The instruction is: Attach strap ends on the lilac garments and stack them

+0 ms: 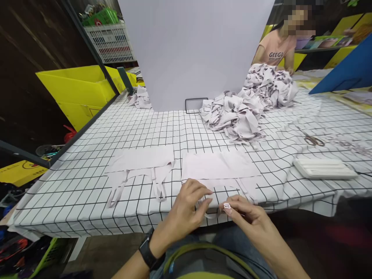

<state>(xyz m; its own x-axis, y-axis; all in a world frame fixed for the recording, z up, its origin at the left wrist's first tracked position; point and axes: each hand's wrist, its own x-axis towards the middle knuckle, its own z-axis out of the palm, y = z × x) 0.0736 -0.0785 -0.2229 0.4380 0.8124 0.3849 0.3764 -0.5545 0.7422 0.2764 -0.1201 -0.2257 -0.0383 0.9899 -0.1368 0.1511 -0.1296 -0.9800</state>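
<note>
My right hand (251, 219) pinches a small pale pink strap slider (227, 206) between thumb and fingertips, at the table's front edge. Beside it, my left hand (188, 205) has its fingers curled around a thin pale strap (211, 215), which runs between both hands; its exact grip is partly hidden. Just beyond my hands lies a pale pink fabric garment (215, 164), spread flat with a strap at its right side. To the left, a similar garment (142, 159) lies flat, its two looped straps pointing toward me.
Crumpled pale fabric pieces (235, 116) are heaped beyond, by a large upright grey-white panel (194, 54). On the right are scissors (313, 139) and a white elongated device (325, 169). A person (274, 48) works at the far right. A yellow bin (78, 93) stands left.
</note>
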